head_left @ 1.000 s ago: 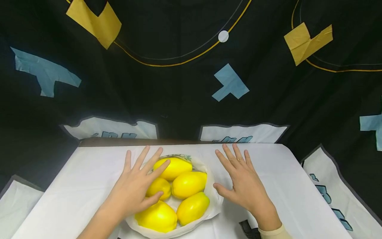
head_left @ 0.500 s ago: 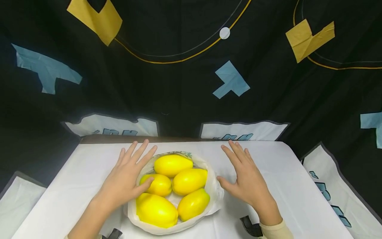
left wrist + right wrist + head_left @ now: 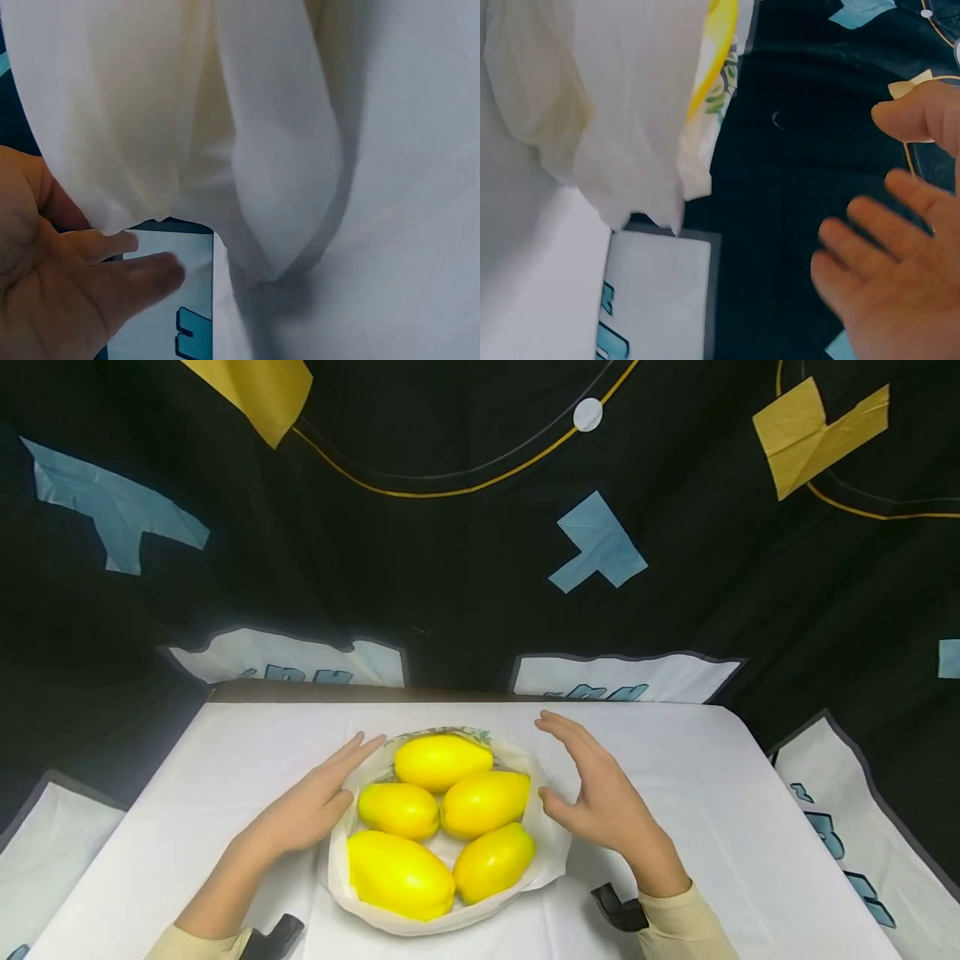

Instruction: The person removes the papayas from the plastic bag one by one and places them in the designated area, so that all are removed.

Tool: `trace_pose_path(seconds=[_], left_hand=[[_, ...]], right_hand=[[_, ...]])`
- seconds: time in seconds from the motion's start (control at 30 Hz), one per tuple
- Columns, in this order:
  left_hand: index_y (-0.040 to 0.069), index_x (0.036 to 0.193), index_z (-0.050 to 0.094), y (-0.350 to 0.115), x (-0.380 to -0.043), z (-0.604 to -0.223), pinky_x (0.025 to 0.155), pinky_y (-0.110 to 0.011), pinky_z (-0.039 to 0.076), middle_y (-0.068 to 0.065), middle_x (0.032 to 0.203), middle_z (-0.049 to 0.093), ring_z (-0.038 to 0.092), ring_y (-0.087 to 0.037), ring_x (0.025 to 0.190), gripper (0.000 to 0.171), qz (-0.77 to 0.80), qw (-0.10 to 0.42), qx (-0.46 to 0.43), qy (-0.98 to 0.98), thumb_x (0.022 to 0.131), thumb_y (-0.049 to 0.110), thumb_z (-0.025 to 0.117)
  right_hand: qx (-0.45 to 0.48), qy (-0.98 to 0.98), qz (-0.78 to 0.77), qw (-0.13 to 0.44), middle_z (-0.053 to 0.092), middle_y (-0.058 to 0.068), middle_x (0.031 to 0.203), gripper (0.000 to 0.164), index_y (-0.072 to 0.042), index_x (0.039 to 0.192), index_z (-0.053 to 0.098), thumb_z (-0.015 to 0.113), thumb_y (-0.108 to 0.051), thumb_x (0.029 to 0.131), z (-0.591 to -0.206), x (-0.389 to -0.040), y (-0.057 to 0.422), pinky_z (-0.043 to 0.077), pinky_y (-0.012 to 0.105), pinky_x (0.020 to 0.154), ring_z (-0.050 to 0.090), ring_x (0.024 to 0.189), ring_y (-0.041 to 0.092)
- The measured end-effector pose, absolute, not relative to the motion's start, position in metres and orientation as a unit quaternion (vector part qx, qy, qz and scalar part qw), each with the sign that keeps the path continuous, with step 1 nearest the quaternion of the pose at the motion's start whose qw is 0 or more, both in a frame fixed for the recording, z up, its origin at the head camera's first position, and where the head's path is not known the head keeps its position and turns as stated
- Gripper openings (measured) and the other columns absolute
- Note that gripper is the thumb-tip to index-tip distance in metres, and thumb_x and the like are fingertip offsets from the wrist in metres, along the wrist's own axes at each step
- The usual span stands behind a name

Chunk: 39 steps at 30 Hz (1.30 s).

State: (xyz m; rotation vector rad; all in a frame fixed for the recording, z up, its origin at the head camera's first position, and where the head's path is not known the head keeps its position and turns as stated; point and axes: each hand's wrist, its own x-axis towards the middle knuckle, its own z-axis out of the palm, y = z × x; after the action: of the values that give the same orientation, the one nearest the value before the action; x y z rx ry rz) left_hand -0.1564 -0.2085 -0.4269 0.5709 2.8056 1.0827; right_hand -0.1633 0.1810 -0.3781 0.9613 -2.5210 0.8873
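A draped-off tabletop spot here, home or studio too close to call! Dark cloth (image 3: 465, 568) fills twelve o'clock, hanging curtain-like; there's a blue shape (image 3: 112, 502) up at ten, a gold shape (image 3: 806, 439) at two, a blue-marked white panel (image 3: 855, 827) at four, and the white-covered table (image 3: 750, 827) spreading across six.

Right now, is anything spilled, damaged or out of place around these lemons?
Nothing stands out as spilled or damaged. All five visible lemons sit inside the white bag. The bag looks crumpled and uneven, but that seems ordinary for soft material.
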Motion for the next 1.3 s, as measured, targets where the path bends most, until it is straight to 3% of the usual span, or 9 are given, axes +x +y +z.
trace_pose_path(seconds=[0.17,0.3,0.43,0.63,1.07,1.3], left_hand=[[0.021,0.152,0.035,-0.211,-0.161,-0.430,0.112,-0.061,0.022,-0.005,0.157,0.032,0.018,-0.034,0.146,0.060,0.387,0.048,0.209,0.897,0.097,0.004,0.048],[0.013,0.150,0.038,-0.211,-0.159,-0.433,0.112,-0.060,0.024,-0.013,0.156,0.032,0.023,-0.037,0.144,0.057,0.381,0.055,0.193,0.903,0.095,0.002,0.047],[0.004,0.149,0.037,-0.209,-0.156,-0.434,0.112,-0.058,0.026,-0.016,0.155,0.031,0.026,-0.037,0.143,0.055,0.367,0.059,0.180,0.911,0.095,0.000,0.046],[0.001,0.149,0.037,-0.209,-0.152,-0.436,0.112,-0.056,0.027,-0.014,0.155,0.032,0.027,-0.036,0.143,0.057,0.362,0.050,0.174,0.914,0.093,-0.003,0.046],[0.003,0.149,0.037,-0.200,-0.159,-0.431,0.112,-0.055,0.028,-0.012,0.155,0.033,0.027,-0.034,0.143,0.056,0.352,0.043,0.171,0.919,0.094,0.000,0.046],[0.000,0.149,0.036,-0.202,-0.156,-0.436,0.112,-0.055,0.027,-0.014,0.155,0.032,0.027,-0.035,0.143,0.056,0.355,0.037,0.178,0.917,0.093,-0.002,0.045]], right_hand=[[0.375,-0.853,0.351,0.093,0.042,-0.001,0.150,0.065,-0.021,0.139,0.049,0.065,-0.009,0.078,-0.384,-0.177,0.171,0.041,0.050,0.106,0.039,0.137,0.019],[0.388,-0.853,0.347,0.047,0.045,-0.006,0.147,0.063,-0.026,0.136,0.053,0.068,-0.007,0.078,-0.392,-0.182,0.161,0.043,0.046,0.105,0.041,0.135,0.015],[0.404,-0.850,0.337,-0.004,0.048,-0.005,0.144,0.058,-0.024,0.134,0.056,0.070,-0.006,0.080,-0.401,-0.185,0.151,0.042,0.042,0.106,0.042,0.133,0.012],[0.427,-0.850,0.300,-0.069,0.048,-0.012,0.143,0.055,-0.028,0.131,0.060,0.064,-0.005,0.081,-0.411,-0.190,0.139,0.035,0.042,0.111,0.038,0.135,0.008],[0.467,-0.841,0.253,-0.101,0.048,-0.016,0.141,0.065,-0.033,0.132,0.059,0.067,-0.003,0.075,-0.413,-0.201,0.140,0.031,0.042,0.114,0.039,0.133,0.009],[0.456,-0.842,0.268,-0.111,0.049,-0.018,0.139,0.062,-0.034,0.134,0.057,0.075,-0.014,0.078,-0.418,-0.202,0.137,0.035,0.042,0.111,0.040,0.132,0.009]])
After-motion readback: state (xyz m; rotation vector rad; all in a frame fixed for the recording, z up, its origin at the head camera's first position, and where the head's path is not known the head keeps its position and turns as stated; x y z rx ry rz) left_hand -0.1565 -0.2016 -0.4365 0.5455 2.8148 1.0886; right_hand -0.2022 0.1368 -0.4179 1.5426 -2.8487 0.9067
